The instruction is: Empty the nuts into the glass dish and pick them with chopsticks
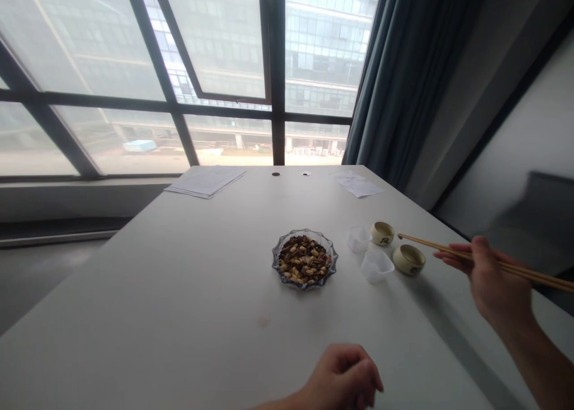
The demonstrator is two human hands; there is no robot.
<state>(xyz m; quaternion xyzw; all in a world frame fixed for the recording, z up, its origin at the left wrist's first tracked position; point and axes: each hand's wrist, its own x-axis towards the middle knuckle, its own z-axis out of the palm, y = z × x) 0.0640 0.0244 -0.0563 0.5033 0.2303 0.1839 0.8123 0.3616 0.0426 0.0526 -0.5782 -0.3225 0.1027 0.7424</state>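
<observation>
My right hand (491,281) holds a pair of wooden chopsticks (442,245) over the right side of the white table (179,290); their tips point left, just above a small cream cup (409,259). A second cream cup (382,233) stands behind it, with two small clear plastic cups (359,238) (376,265) to their left. A glass bowl (305,259) of mixed nuts and seeds sits at the table's middle. My left hand (343,377) rests near the front edge with its fingers curled in, nothing visible in it.
Sheets of paper (205,181) lie at the far left of the table and another sheet (359,184) at the far right. Large windows stand beyond the table. A dark curtain (403,81) hangs at the right, beside a wall.
</observation>
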